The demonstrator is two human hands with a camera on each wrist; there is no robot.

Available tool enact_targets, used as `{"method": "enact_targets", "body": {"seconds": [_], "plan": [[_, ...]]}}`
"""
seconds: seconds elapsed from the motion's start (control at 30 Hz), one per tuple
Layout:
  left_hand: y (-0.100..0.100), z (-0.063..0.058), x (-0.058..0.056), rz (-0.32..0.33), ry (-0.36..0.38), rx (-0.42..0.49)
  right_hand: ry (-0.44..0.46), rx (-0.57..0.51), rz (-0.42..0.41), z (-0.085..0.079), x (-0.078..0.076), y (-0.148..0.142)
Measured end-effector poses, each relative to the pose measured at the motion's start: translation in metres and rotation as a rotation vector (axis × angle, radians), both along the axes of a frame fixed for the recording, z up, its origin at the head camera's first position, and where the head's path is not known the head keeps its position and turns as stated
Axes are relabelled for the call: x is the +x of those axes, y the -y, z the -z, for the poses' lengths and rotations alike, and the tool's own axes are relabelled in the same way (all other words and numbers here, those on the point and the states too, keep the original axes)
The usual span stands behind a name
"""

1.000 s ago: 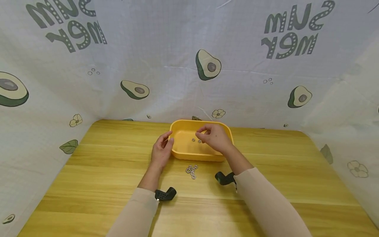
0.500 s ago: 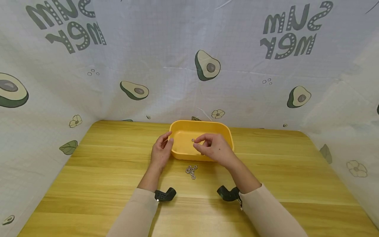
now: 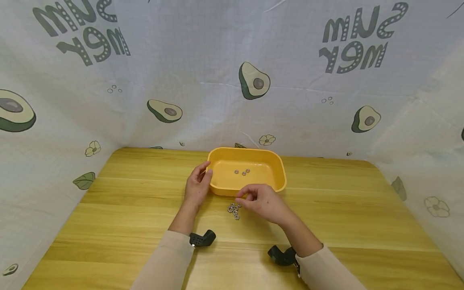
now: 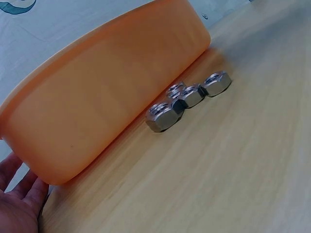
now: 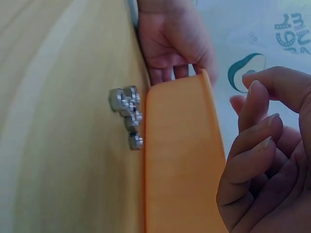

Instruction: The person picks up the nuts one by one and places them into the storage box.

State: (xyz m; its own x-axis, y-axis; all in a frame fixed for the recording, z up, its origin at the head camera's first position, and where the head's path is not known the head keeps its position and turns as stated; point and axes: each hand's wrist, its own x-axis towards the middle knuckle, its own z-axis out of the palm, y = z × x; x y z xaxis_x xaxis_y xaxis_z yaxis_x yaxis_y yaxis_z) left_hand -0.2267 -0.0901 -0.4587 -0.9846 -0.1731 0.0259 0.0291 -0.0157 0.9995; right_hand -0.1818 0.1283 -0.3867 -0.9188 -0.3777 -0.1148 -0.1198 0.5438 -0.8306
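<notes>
A yellow plastic tray stands on the table with three small metal nuts on its floor. My left hand rests its fingers against the tray's left end, which the left wrist view shows beside the tray wall. Several steel hex nuts lie clustered just in front of the tray. Over the right edge of this cluster hovers my right hand, thumb and index finger slightly apart at the tips. In the right wrist view the same hand shows loosely bent fingers, with no nut seen between them.
The wooden table ends at a white avocado-print curtain right behind the tray. A black wrist camera sits on the left wrist and another black camera on the right.
My right hand has moved from over the tray's inside toward me, down to the nuts on the table. Three nuts now show in the tray. My left hand has stayed put.
</notes>
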Motion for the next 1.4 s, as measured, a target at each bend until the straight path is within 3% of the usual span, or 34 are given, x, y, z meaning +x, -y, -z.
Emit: {"method": "enact_targets", "body": {"seconds": [0.5, 1.07, 1.4], "plan": [[0.001, -0.001, 0.0, -0.002, 0.002, -0.003, 0.089, 0.082, -0.145, 0.033, 0.004, -0.002], [0.001, 0.0, -0.001, -0.001, -0.002, -0.003, -0.011, 0.185, -0.098, 0.037, 0.005, 0.004], [0.0, -0.001, 0.0, 0.005, 0.013, 0.012, -0.051, 0.212, -0.132, 0.038, 0.006, 0.005]]}}
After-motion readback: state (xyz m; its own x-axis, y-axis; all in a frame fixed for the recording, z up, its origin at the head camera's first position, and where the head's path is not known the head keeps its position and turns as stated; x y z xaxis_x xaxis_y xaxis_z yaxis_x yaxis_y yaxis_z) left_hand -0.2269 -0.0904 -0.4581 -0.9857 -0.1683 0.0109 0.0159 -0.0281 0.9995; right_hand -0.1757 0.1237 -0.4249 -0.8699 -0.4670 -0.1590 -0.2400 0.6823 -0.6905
